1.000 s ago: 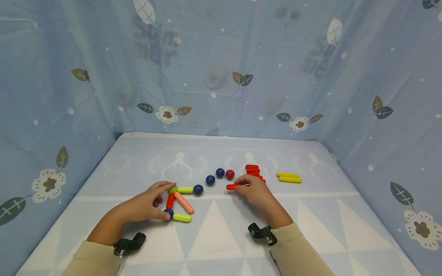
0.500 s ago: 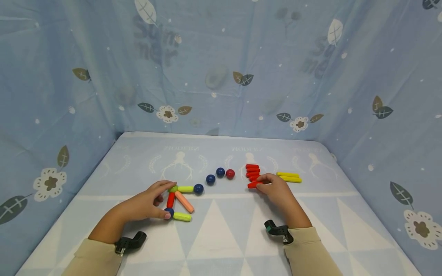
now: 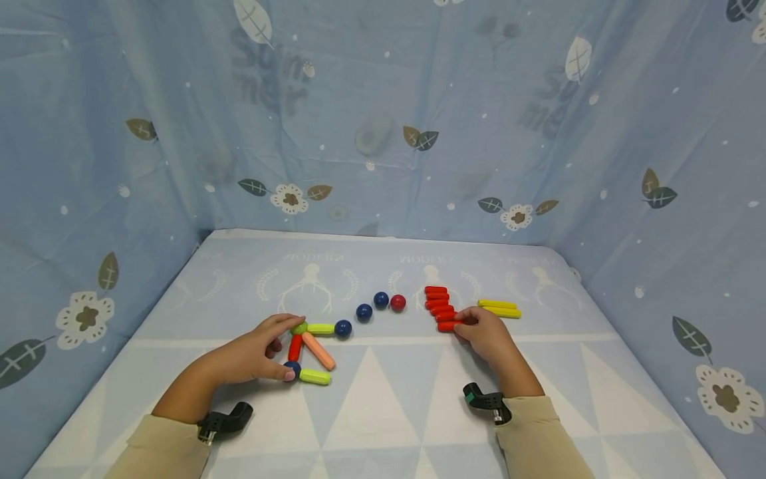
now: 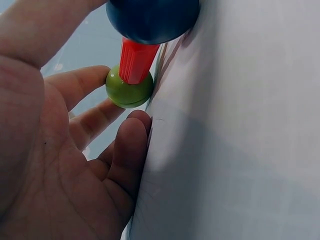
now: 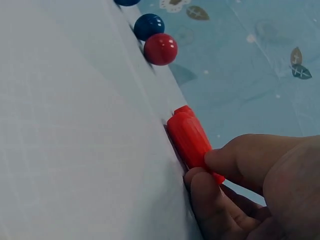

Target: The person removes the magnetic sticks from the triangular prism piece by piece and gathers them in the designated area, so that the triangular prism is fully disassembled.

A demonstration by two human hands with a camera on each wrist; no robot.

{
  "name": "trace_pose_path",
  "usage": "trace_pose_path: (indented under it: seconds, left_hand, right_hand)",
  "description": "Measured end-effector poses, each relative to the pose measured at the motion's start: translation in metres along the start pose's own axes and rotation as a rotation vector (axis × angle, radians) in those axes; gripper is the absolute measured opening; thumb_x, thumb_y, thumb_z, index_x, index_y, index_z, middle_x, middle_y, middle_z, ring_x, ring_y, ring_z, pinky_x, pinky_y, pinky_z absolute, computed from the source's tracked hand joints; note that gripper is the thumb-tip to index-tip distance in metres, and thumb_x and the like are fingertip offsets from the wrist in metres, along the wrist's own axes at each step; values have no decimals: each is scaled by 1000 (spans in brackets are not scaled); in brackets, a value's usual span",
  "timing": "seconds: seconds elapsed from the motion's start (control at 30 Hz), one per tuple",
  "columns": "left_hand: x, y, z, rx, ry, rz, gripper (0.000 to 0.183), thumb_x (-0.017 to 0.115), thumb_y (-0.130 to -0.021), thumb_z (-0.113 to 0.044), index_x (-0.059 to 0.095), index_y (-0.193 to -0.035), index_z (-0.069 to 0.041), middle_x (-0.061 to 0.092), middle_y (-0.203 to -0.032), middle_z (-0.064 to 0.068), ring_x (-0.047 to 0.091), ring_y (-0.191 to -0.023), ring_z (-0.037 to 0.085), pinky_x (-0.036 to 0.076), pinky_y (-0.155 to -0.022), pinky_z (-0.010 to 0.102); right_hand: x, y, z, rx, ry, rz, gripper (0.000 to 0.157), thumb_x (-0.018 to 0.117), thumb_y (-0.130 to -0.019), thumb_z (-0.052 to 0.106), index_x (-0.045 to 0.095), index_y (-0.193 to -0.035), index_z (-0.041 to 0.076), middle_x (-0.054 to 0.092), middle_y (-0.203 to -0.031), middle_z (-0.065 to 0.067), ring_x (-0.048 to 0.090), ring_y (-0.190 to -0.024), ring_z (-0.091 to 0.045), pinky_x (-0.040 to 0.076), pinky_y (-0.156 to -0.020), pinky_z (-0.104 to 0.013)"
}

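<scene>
At the near end of a row of red rods (image 3: pixel 437 303) on the counter (image 3: pixel 371 419), the nearest red rod (image 3: pixel 446 326) is lying flat, the right hand (image 3: pixel 489 334) pinching its right end between thumb and fingers. It is looking like stiff, smooth plastic, probably light and hardly fragile; gripping across its middle should be steadying it against rolling. The left hand (image 3: pixel 257 352) is holding a ball-and-rod frame, its thumb on a blue ball (image 4: pixel 152 20) and a fingertip on a lime-green ball (image 4: pixel 129 94), a short red rod (image 4: pixel 135 60) bridging them; the glossy balls are likely slipperier. "MODERN" lettering (image 3: pixel 314 257) is showing inverted on the counter, and seemingly "Summer" on the curtain (image 3: pixel 383 73); no label is showing on the rods.
</scene>
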State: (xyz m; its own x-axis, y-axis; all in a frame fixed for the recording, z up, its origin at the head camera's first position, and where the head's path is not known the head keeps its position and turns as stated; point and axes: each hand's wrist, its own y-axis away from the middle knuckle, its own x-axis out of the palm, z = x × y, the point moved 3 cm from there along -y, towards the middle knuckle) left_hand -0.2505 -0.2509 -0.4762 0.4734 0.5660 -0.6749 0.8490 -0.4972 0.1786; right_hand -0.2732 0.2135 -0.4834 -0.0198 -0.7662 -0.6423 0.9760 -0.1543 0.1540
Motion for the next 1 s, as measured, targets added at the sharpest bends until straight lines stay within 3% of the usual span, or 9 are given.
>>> trace_pose_path:
  seconds: [0.5,0.73,1.0]
  left_hand:
    - [0,0,-2,2,-1,-6,106,90,-81,-45,31,-166,-23,23,-166,12,52,-118,27,51,-100,49]
    - [0,0,-2,9,-4,-2,107,90,-81,-46,30,-166,-22,22,-167,12,52,-118,27,51,-99,49]
    - [-1,0,-2,22,-3,5,107,89,-82,-47,29,-166,-20,20,-168,13,51,-118,27,51,-99,49]
  right_hand:
    - [2,1,1,15,-81,-7,18,73,-98,16,69,-114,10,72,-103,-6,68,-91,-19,53,-76,-28]
    - [-1,3,0,40,-78,-42,20,69,-101,19,68,-120,12,69,-111,-9,66,-93,-21,55,-78,-28]
    - [10,10,20,-10,-117,-25,19,68,-101,20,68,-119,13,66,-114,-9,67,-87,-21,58,-76,-28]
